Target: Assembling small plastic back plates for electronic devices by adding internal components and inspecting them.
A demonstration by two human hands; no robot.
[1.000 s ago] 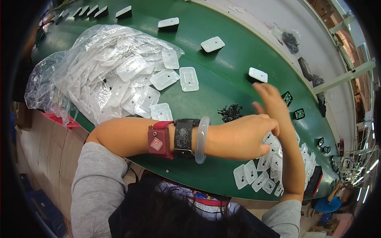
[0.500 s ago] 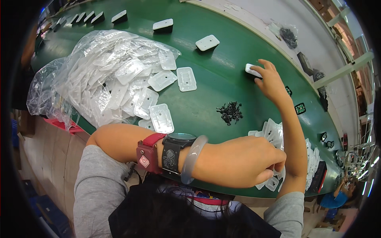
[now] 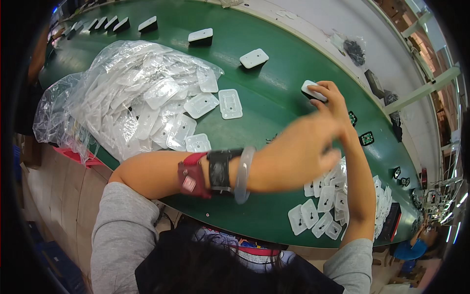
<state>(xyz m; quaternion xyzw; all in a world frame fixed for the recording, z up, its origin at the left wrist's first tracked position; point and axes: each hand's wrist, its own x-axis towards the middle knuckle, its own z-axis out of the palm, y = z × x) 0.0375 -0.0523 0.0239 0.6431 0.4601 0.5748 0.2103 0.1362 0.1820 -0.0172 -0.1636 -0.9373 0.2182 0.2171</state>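
On the green table (image 3: 274, 112), far side of centre: one white rectangular block (image 3: 311, 90), my right hand (image 3: 338, 100) touching it, fingertips closed on its near end and pinning it to the surface.

Crossing in front of my chest: my left hand (image 3: 298, 152), blurred, fingers loosely curled; I cannot tell whether it holds anything. Wrist carries a red band (image 3: 192, 175), a black watch (image 3: 220, 170) and a pale bangle (image 3: 243, 172).

Below the left hand, near the table's front edge: a spread of small white plates (image 3: 318, 215), overlapping.

Left of centre: a clear plastic bag (image 3: 122, 98) heaped with white plastic trays, several spilling out beside it.

Further along the table: a second white block (image 3: 254, 58), a black-based white block (image 3: 201, 36), and a row of similar ones toward the far left end.

Right of my right forearm: small dark green-edged parts (image 3: 366, 138).

Handling note, as I judge it: keep the block flat and square under the fingertips, press evenly, and bring the left hand in low so the loose plates are not swept aside.
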